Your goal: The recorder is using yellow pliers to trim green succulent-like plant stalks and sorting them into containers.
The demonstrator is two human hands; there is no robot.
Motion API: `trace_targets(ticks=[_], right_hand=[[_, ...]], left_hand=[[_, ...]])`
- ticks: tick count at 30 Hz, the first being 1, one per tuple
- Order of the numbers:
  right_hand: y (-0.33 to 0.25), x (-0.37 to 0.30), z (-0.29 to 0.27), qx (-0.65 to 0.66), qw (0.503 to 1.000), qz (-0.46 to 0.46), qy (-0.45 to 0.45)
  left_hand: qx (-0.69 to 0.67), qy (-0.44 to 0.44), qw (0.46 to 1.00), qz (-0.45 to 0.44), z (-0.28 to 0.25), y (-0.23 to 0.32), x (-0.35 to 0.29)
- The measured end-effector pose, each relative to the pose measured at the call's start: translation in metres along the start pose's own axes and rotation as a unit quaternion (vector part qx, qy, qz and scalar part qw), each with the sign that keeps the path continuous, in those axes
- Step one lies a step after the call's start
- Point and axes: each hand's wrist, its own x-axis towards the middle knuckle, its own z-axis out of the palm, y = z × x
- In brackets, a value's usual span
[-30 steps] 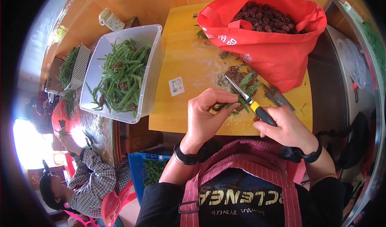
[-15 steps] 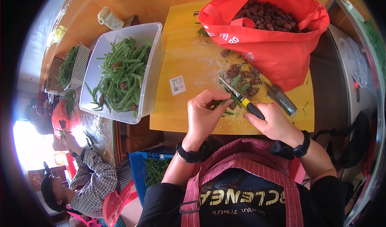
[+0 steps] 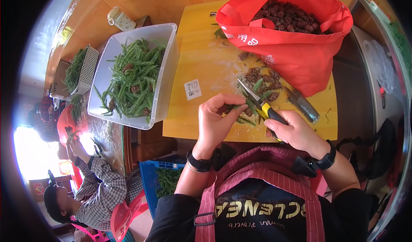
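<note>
My left hand pinches a short green conifer sprig over the near edge of the yellow table. In my right hand are yellow-and-black-handled snips, their blades pointing up-left right beside the sprig. A small heap of brown cones and green cuttings lies just beyond the blades. Behind that heap stands a red bag full of brown cones.
A white plastic tub of green sprigs sits at the table's left edge. A second tool lies right of the heap. Lower left sits another person in a checked shirt by a red bag. A blue crate stands under the table.
Both hands slid a little left and nearer together, the snips' blades now close against the sprig in my left hand.
</note>
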Motion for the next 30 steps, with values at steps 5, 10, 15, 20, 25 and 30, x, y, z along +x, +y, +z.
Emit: trace_targets(ticks=[5,10,15,20,25,30], right_hand=[[0.007,0.000,0.004,-0.270,0.947,-0.148,0.089],[-0.008,-0.002,0.000,-0.092,0.995,-0.033,0.020],[-0.008,0.000,-0.025,0.047,0.993,-0.004,0.108],[0.008,0.003,-0.028,0.035,0.995,-0.094,0.020],[-0.009,0.002,-0.045,-0.163,0.985,0.033,-0.033],[-0.010,-0.010,-0.043,-0.006,0.991,-0.077,0.110]], left_hand=[[-0.050,0.005,0.998,-0.027,-0.001,0.002,0.000],[-0.038,0.013,0.999,-0.013,-0.003,0.007,0.000],[-0.053,0.002,0.998,-0.017,-0.018,0.011,-0.010],[-0.127,-0.032,0.983,0.129,-0.022,0.002,-0.004],[-0.154,-0.055,0.974,0.159,-0.027,0.004,-0.002],[-0.156,-0.067,0.970,0.174,-0.021,0.008,0.001]])
